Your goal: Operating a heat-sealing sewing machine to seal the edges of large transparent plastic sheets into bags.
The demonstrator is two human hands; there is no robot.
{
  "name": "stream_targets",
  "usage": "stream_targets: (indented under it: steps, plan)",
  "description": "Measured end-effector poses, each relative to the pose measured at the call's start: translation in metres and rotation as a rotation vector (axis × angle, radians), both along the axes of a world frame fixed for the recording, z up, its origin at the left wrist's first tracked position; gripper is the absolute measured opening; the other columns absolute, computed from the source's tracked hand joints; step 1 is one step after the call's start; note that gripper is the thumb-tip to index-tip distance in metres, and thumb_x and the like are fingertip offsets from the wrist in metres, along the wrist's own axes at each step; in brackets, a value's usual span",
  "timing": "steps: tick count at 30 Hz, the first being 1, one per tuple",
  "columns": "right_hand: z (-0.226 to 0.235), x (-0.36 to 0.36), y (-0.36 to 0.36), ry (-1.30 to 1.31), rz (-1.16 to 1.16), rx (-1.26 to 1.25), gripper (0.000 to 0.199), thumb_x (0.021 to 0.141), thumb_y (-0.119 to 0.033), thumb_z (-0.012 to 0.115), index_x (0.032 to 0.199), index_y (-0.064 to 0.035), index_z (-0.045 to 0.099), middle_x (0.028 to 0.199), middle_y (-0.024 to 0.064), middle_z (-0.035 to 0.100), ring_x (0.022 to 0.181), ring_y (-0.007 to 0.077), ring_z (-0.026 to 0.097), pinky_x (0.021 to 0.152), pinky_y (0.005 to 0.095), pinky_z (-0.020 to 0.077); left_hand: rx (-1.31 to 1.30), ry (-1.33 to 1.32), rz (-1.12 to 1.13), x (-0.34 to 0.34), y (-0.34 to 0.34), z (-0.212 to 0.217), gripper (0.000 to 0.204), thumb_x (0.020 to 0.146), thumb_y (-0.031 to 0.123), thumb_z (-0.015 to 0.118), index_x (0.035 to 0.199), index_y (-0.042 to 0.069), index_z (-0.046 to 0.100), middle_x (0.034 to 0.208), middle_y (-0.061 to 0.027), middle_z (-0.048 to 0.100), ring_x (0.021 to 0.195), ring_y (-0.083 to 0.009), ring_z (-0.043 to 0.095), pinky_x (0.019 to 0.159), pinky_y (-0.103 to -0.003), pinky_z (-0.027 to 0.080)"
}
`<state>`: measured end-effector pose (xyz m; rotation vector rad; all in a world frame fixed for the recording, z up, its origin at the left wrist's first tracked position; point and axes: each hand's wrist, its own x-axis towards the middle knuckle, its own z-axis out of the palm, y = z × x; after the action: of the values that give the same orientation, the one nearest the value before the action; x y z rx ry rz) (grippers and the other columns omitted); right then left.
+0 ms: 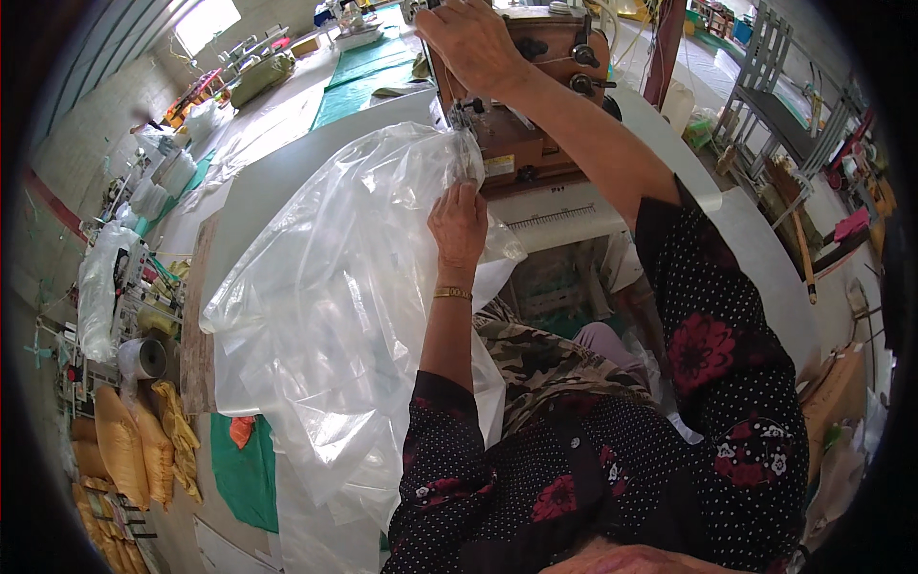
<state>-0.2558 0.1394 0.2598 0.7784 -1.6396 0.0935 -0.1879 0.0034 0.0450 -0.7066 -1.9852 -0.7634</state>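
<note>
Left of the frame's centre, the plastic sheet (pixel 330 277) lies pinched in your left hand (pixel 458 226), likely for steadiness beside the sewing machine (pixel 503 136), while whether your upper-centre right hand (pixel 473 46) grips anything is unclear.

Sewing machine (pixel 499 136), obstacle right of plastic (pixel 335 277)

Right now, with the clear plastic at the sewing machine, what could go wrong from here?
The left hand holds the clear plastic close below the needle area of the sewing machine; if the machine ran, fingers might get caught.

The right hand is up at the machine's top, so only the left hand steadies the plastic, which could slip or pucker.

The plastic spreads loosely and spills past the table edge; its weight might drag it askew.
</note>
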Motion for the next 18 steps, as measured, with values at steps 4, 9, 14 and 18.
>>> stream_targets:
  steps: [4, 9, 14, 18]
  plan:
    - [-0.029, 0.011, 0.009, -0.103, 0.002, -0.085, 0.012, 0.089, -0.015, 0.054, 0.087, -0.0035, 0.056, 0.08, 0.015, 0.06, 0.078, 0.0358, 0.061, 0.071, 0.0461, 0.048, -0.01, -0.004, 0.004, -0.002, -0.003, -0.001, 0.012, 0.081, 0.006, 0.063, 0.092, 0.007, 0.057, 0.085, -0.0113, 0.06, 0.077, -0.0327, 0.061, 0.068, -0.044, 0.05]
    - [-0.064, 0.036, 0.009, -0.237, 0.038, -0.221, 0.018, 0.093, -0.021, 0.057, 0.09, -0.004, 0.058, 0.081, 0.0154, 0.061, 0.073, 0.0369, 0.061, 0.064, 0.0463, 0.0474, -0.009, 0.006, 0.021, -0.002, -0.002, -0.001, 0.012, 0.081, 0.006, 0.062, 0.092, 0.007, 0.059, 0.086, -0.0113, 0.062, 0.078, -0.0322, 0.062, 0.068, -0.044, 0.051]
    - [-0.112, 0.051, 0.002, -0.398, 0.023, -0.327, 0.026, 0.093, -0.03, 0.061, 0.09, -0.0047, 0.06, 0.08, 0.0162, 0.064, 0.07, 0.0378, 0.063, 0.058, 0.0475, 0.0488, -0.014, 0.008, 0.042, -0.004, -0.006, -0.006, 0.011, 0.08, 0.006, 0.062, 0.091, 0.008, 0.06, 0.085, -0.0105, 0.062, 0.076, -0.0319, 0.063, 0.067, -0.044, 0.051]
    - [-0.17, 0.07, 0.008, -0.811, -0.218, -0.433, 0.038, 0.092, -0.037, 0.061, 0.076, -0.0025, 0.063, 0.075, 0.021, 0.064, 0.076, 0.0393, 0.065, 0.062, 0.0505, 0.0502, -0.035, -0.003, 0.042, -0.001, -0.002, 0.0, 0.01, 0.081, 0.006, 0.063, 0.09, 0.007, 0.059, 0.084, -0.0103, 0.062, 0.076, -0.0314, 0.063, 0.067, -0.044, 0.051]
